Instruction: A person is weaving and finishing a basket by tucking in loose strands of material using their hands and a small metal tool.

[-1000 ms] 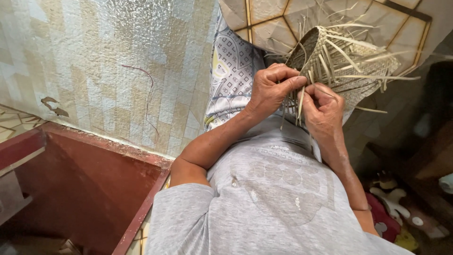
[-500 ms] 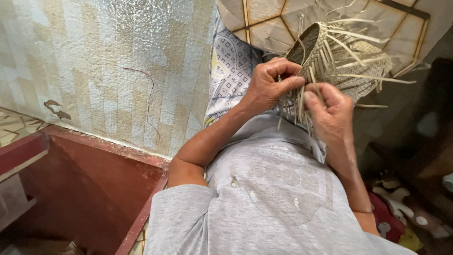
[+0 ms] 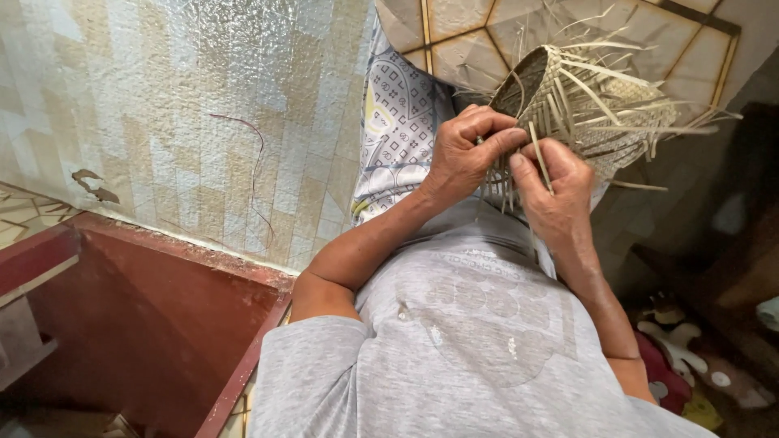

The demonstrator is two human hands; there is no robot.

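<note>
left hand fingers clamped on woven straw basket, steadying rim | right hand pinched a loose strip (for threading, seemingly) | basket held above lap, near patterned cloth

No packages, labels, signs or screens in view

Soft, even daylight falls on the pale tiled wall, which shows a faint sheen. Right of that wall, the far corner sinks into dim shadow and blurs. Straight lines bow slightly near the frame edges. Centre detail stays sharp.
</note>
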